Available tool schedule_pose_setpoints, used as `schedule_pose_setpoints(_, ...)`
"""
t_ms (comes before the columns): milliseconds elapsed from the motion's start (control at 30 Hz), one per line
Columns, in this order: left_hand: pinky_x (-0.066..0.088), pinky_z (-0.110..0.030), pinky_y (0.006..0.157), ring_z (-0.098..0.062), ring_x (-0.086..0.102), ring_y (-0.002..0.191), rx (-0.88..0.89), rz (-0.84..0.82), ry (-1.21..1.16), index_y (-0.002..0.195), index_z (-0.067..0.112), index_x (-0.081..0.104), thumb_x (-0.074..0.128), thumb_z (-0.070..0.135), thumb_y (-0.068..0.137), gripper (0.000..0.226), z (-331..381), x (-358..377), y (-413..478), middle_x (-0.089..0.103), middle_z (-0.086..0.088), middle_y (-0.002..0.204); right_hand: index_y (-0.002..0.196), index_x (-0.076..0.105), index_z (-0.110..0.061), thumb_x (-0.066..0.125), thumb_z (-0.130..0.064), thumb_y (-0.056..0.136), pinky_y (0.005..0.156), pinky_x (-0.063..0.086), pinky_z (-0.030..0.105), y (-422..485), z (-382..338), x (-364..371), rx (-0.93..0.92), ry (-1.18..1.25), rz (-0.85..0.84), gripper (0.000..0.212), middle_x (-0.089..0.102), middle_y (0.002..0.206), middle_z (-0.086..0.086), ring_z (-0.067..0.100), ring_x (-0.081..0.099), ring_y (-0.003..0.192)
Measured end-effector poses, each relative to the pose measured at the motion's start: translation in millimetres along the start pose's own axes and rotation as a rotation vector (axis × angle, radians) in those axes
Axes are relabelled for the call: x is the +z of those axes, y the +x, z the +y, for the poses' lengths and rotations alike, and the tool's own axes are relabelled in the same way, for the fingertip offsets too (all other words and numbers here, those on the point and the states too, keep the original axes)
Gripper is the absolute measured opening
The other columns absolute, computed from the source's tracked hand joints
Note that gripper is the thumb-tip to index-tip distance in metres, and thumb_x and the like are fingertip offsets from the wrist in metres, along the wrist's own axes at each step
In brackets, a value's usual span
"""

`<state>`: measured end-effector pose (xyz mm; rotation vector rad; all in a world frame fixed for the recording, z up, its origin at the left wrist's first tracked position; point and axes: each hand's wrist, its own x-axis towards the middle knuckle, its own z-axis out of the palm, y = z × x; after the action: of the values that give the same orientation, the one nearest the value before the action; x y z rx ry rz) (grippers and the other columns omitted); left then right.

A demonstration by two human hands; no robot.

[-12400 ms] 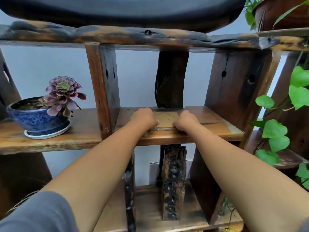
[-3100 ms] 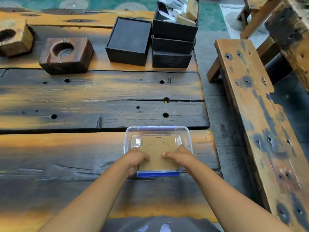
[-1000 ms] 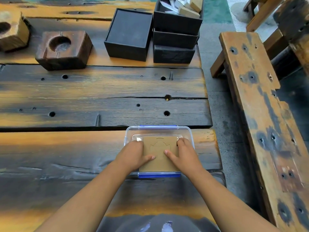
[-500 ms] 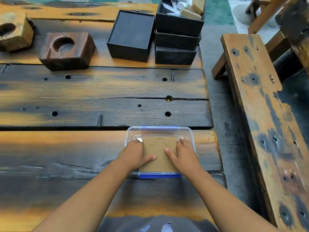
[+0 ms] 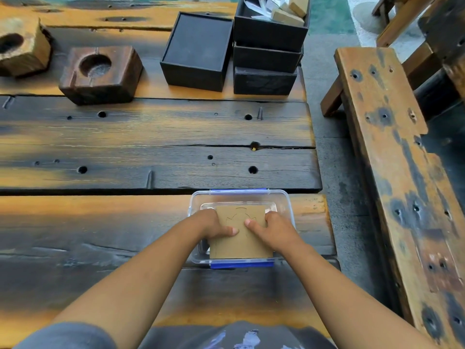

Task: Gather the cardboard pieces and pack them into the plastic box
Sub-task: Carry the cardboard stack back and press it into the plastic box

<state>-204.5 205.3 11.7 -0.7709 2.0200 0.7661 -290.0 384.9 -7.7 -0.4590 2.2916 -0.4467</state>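
A clear plastic box (image 5: 286,205) with blue clips stands at the near right end of the wooden table. Inside it lies a stack of brown cardboard pieces (image 5: 241,244), the top one marked with cut outlines. My left hand (image 5: 214,224) grips the stack's left edge, thumb on top. On the right edge, my right hand (image 5: 273,229) holds it the same way. Both hands are inside the box, and the stack's near edge rests at the box's near wall.
Black boxes (image 5: 198,51) stand at the far side of the table (image 5: 151,137), a stack of them (image 5: 266,54) holding small tan blocks. Two wooden blocks with round hollows (image 5: 100,74) sit far left. A wooden bench (image 5: 402,172) runs along the right.
The cardboard stack went from a shelf to the box. Over the last second my fingers shifted from lying flat on top to gripping the stack's side edges; the box has stayed put.
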Motion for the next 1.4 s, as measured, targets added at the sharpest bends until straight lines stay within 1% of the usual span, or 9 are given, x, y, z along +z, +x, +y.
schedule_pose_setpoints(67, 0.046, -0.035, 0.098, -0.026, 0.057, 0.117, -0.008, -0.052, 0.038, 0.134, 0.008, 0.051, 0.069, 0.065, 0.073, 0.085, -0.2, -2.9, 0.4, 0.059, -0.009, 0.132, 0.101, 0.070, -0.008, 0.055, -0.064, 0.084, 0.084, 0.053, 0.036, 0.2, -2.0, -1.6, -0.011, 0.015, -0.032, 0.060, 0.069, 0.104, 0.011, 0.027, 0.065, 0.098)
schedule_pose_setpoints(167, 0.045, -0.037, 0.102, -0.026, 0.057, 0.118, -0.005, -0.059, 0.099, 0.134, 0.008, 0.051, 0.074, 0.060, 0.072, 0.084, -0.6, -2.6, 0.5, 0.059, -0.008, 0.133, 0.116, 0.066, -0.008, 0.054, -0.063, 0.086, 0.097, 0.049, 0.042, -0.3, -2.2, -1.8, -0.022, -0.024, -0.048, 0.064, 0.064, 0.116, 0.012, 0.028, 0.060, 0.111)
schedule_pose_setpoints(400, 0.044, -0.039, 0.104, -0.028, 0.056, 0.120, -0.022, -0.076, 0.076, 0.136, 0.007, 0.050, 0.075, 0.057, 0.072, 0.085, 1.8, 1.6, 1.2, 0.057, -0.009, 0.135, 0.131, 0.059, -0.010, 0.074, -0.055, 0.075, 0.101, 0.050, 0.042, 3.7, -1.2, -8.7, 0.026, 0.116, -0.210, 0.073, 0.054, 0.130, 0.006, 0.025, 0.058, 0.118)
schedule_pose_setpoints(500, 0.042, -0.038, 0.106, -0.029, 0.055, 0.123, -0.046, -0.061, 0.161, 0.137, 0.006, 0.049, 0.073, 0.058, 0.074, 0.086, 6.1, 2.6, 2.4, 0.055, -0.012, 0.137, 0.138, 0.050, -0.007, 0.082, -0.047, 0.071, 0.106, 0.046, 0.043, 11.6, -4.1, -19.3, 0.063, 0.004, -0.353, 0.084, 0.045, 0.140, 0.004, 0.025, 0.053, 0.124)
schedule_pose_setpoints(600, 0.040, -0.037, 0.108, -0.028, 0.052, 0.126, -0.062, -0.058, 0.211, 0.139, 0.006, 0.047, 0.070, 0.061, 0.075, 0.088, 8.9, 3.6, 1.5, 0.053, -0.012, 0.139, 0.146, 0.041, -0.005, 0.081, -0.047, 0.073, 0.108, 0.043, 0.041, 16.4, -6.4, -21.2, 0.073, -0.165, -0.379, 0.092, 0.032, 0.152, 0.001, 0.025, 0.047, 0.131)
schedule_pose_setpoints(967, 0.040, -0.038, 0.108, -0.028, 0.051, 0.124, -0.084, -0.028, 0.207, 0.141, 0.006, 0.041, 0.067, 0.066, 0.074, 0.094, 8.0, 8.4, 3.3, 0.038, -0.012, 0.144, 0.146, 0.037, -0.001, 0.079, -0.051, 0.074, 0.109, 0.041, 0.040, 22.8, -1.9, -13.6, 0.042, -0.215, -0.356, 0.097, 0.024, 0.157, 0.004, 0.026, 0.045, 0.133)
schedule_pose_setpoints(1200, 0.033, -0.034, 0.112, -0.031, 0.047, 0.131, -0.164, 0.043, 0.189, 0.146, 0.001, 0.033, 0.068, 0.066, 0.073, 0.104, 13.2, 15.2, 3.0, 0.045, -0.015, 0.145, 0.146, 0.037, -0.004, 0.078, -0.054, 0.074, 0.104, 0.042, 0.037, 25.6, 0.3, -6.0, 0.056, -0.238, -0.336, 0.097, 0.013, 0.161, 0.001, 0.025, 0.048, 0.130)
schedule_pose_setpoints(1300, 0.041, -0.034, 0.107, -0.029, 0.051, 0.125, -0.159, 0.114, 0.160, 0.139, 0.004, 0.044, 0.073, 0.062, 0.071, 0.094, 15.0, 19.0, -5.1, 0.049, -0.014, 0.140, 0.145, 0.038, -0.006, 0.078, -0.054, 0.074, 0.102, 0.043, 0.036, 21.8, -1.3, -4.2, 0.055, -0.267, -0.310, 0.095, 0.020, 0.160, 0.004, 0.026, 0.049, 0.130)
schedule_pose_setpoints(1400, 0.044, -0.032, 0.099, -0.027, 0.054, 0.120, -0.155, 0.196, 0.139, 0.131, 0.008, 0.053, 0.077, 0.059, 0.069, 0.083, 18.5, 21.7, -17.2, 0.055, -0.012, 0.132, 0.141, 0.041, -0.006, 0.078, -0.058, 0.072, 0.101, 0.045, 0.035, 12.3, -7.5, -8.9, 0.089, -0.321, -0.273, 0.094, 0.043, 0.148, 0.014, 0.028, 0.051, 0.129)
